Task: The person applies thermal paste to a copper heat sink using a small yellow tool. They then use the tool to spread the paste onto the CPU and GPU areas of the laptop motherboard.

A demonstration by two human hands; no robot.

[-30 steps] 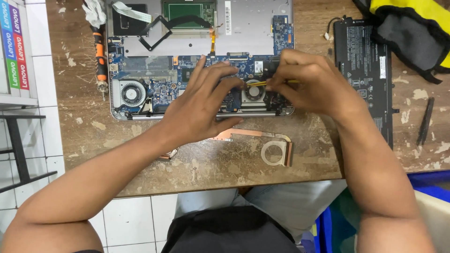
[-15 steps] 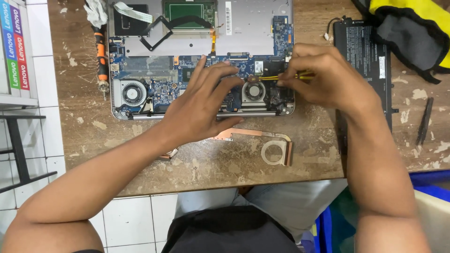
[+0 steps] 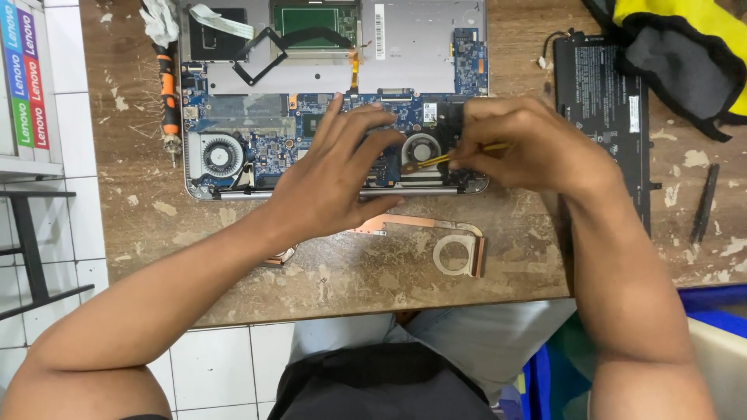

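**Yellow tool at the right-hand fan**

Yellow, thin and rod-like, the slim tool [image 3: 457,156] sits pinched in the closed fingers of your right hand [image 3: 523,146], its tip angled left toward the round grey cooling fan [image 3: 421,149] at the near right of the opened silver laptop base with its blue circuit board [image 3: 342,101]. Your left hand [image 3: 331,183] lies flat on the board just left of that fan, fingers spread wide and gripping nothing.

A slip of the tip could, I judge, scratch the board or catch a cable beside the fan; too much weight from the flat hand could stress components under it.

Further out, a second fan [image 3: 219,153] sits at the left of the base, with an orange-and-black screwdriver [image 3: 167,89] beside the left edge. A copper heat pipe with a ring plate [image 3: 447,245] lies nearer you, a flat black battery pack [image 3: 603,109] at the right. All rests on a worn, paint-flecked wooden table [image 3: 350,272], over a white tiled floor [image 3: 210,362].
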